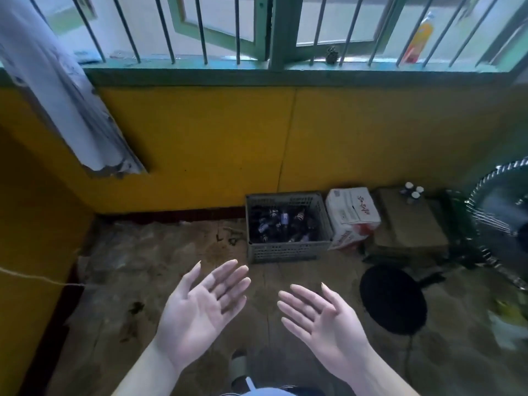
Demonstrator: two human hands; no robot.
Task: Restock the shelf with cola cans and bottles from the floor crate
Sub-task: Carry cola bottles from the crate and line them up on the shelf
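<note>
Currently, far left: pale cloth (pixel 57 90) hanging against a yellow wall, and below it a thin string (pixel 37 278) stretched low across the corner, easy to snag with a foot on stepping in.

Next, left hand (pixel 200 304), palm up, fingers straight, grip slack and holding nothing.

Beyond and a little right, grey perforated crate (pixel 285 251) on the floor against the wall, well apart from both hands. Inside, a dark jumble of cola cans and bottles (pixel 281 224) lying at all angles. Likely to shift or roll on pulling one free, and too dim and blurred for a sure choice of hold.

Then right hand (pixel 320 312), likewise palm up, grip empty.

Just beside the crate on its right, a white carton (pixel 353 212), near enough for a knock during the lift.

Further right, a black round fan base (pixel 393 300) on the floor and the fan grille (pixel 497 212) above it, a tripping hazard with arms full.

Shelf not in view.
</note>
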